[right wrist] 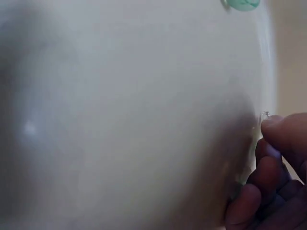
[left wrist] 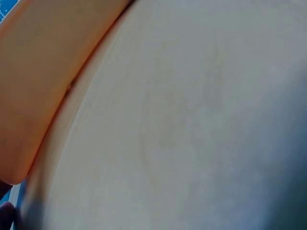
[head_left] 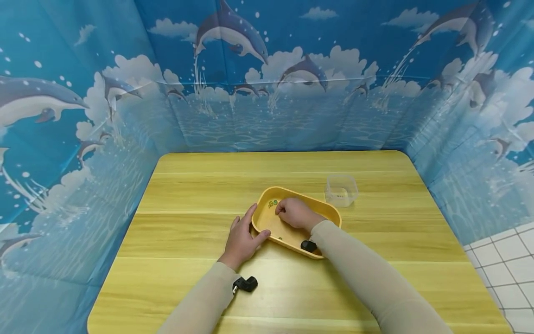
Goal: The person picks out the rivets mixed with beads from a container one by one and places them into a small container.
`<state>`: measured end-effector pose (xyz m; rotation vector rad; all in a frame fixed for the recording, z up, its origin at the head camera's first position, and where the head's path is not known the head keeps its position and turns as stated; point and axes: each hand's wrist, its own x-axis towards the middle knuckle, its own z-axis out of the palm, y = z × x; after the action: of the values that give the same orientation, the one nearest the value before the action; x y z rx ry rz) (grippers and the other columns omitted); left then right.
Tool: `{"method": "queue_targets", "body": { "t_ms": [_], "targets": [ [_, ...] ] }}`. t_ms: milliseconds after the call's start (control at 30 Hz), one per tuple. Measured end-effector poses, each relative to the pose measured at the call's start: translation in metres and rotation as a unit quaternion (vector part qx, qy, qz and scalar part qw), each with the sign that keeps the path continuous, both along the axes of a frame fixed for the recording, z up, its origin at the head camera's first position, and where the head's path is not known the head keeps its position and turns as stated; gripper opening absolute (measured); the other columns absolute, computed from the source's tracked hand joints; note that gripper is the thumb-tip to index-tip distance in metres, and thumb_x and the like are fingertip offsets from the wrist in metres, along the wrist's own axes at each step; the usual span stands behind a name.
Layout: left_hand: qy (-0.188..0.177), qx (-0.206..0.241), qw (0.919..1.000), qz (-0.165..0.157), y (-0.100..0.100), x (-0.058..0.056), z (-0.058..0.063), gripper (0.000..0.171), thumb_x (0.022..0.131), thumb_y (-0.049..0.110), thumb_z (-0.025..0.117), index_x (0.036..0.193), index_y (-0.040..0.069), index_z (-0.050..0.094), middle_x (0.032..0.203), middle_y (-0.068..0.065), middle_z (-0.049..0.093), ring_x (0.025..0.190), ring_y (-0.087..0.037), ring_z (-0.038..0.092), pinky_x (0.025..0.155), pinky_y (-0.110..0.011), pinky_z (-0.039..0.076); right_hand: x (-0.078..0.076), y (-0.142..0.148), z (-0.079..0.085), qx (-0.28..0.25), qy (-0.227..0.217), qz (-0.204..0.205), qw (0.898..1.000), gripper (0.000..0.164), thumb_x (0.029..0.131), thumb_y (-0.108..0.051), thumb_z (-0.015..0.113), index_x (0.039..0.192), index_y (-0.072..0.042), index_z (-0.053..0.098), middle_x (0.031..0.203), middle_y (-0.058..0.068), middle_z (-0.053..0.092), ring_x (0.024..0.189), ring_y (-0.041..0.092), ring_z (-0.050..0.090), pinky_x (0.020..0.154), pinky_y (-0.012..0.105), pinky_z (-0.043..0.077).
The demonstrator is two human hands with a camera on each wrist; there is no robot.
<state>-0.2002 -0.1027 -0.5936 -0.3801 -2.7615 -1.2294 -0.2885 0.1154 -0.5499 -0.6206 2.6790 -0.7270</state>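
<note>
A yellow tray point(head_left: 267, 220) lies on the table, its left end held by my left hand point(head_left: 242, 239). The thumb is at the near rim and the fingers lie along the left end. Inside the tray, my right hand point(head_left: 296, 213) has its fingers curled, thumb and forefinger together at a small clear glass marble point(right wrist: 265, 115); only its edge shows. Close to that hand lie a few small green marbles point(head_left: 273, 203), and one more marble point(head_left: 280, 238) is by the near wall. The right wrist view shows a green marble point(right wrist: 243, 4) at its top edge.
A clear plastic box point(head_left: 341, 191) stands just beyond the tray's far right side. The wood-patterned table point(head_left: 187, 185) has rounded far corners. A blue dolphin curtain point(head_left: 267, 116) hangs behind it and at both sides.
</note>
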Motion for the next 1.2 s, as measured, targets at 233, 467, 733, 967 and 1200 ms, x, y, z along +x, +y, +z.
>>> {"method": "queue_targets", "body": {
  "t_ms": [233,467,733,967,1200],
  "targets": [
    [-0.008,-0.003,1.0,-0.001,0.002,0.002,0.002,0.088,0.097,0.049,0.072,0.168,0.023,0.027,0.162,-0.008,0.051,0.144,-0.031,0.056,0.132,-0.059,0.016,0.004,-0.001,0.002,-0.011,-0.011,-0.005,1.0,0.013,0.103,-0.016,0.067,0.103,-0.014,0.08,0.102,-0.001,0.077,0.087,0.009,0.064,0.083,0.03,0.057],
    [-0.008,0.002,1.0,-0.004,0.004,0.004,0.002,0.088,0.098,0.046,0.073,0.168,0.021,0.028,0.16,-0.009,0.053,0.142,-0.031,0.058,0.132,-0.061,0.016,0.005,0.003,0.011,-0.038,-0.027,-0.015,0.999,0.013,0.104,-0.018,0.066,0.106,-0.014,0.078,0.102,0.0,0.077,0.085,0.011,0.064,0.082,0.031,0.057],
    [-0.016,0.001,0.9999,0.002,0.004,0.003,0.002,0.088,0.097,0.047,0.073,0.168,0.022,0.027,0.161,-0.007,0.053,0.143,-0.031,0.057,0.133,-0.056,0.015,0.003,0.018,0.032,-0.046,-0.046,-0.031,0.997,0.019,0.106,-0.017,0.064,0.118,-0.012,0.078,0.114,0.002,0.077,0.101,0.017,0.068,0.093,0.039,0.059],
    [-0.012,0.0,0.9999,0.004,0.003,0.002,0.003,0.089,0.097,0.048,0.073,0.168,0.022,0.027,0.159,-0.008,0.055,0.142,-0.031,0.057,0.133,-0.055,0.015,-0.002,0.038,0.061,-0.052,-0.066,-0.034,0.996,0.023,0.107,-0.02,0.063,0.122,-0.008,0.075,0.109,0.007,0.077,0.08,0.019,0.064,0.069,0.032,0.055],
    [-0.014,0.002,0.9999,0.005,0.003,0.003,0.005,0.089,0.097,0.049,0.073,0.168,0.023,0.026,0.158,-0.009,0.055,0.143,-0.031,0.057,0.133,-0.056,0.015,-0.01,0.067,0.084,-0.05,-0.026,-0.057,0.997,0.025,0.108,-0.023,0.062,0.124,-0.01,0.076,0.122,0.008,0.075,0.094,0.021,0.065,0.085,0.04,0.055]
  ]
}}
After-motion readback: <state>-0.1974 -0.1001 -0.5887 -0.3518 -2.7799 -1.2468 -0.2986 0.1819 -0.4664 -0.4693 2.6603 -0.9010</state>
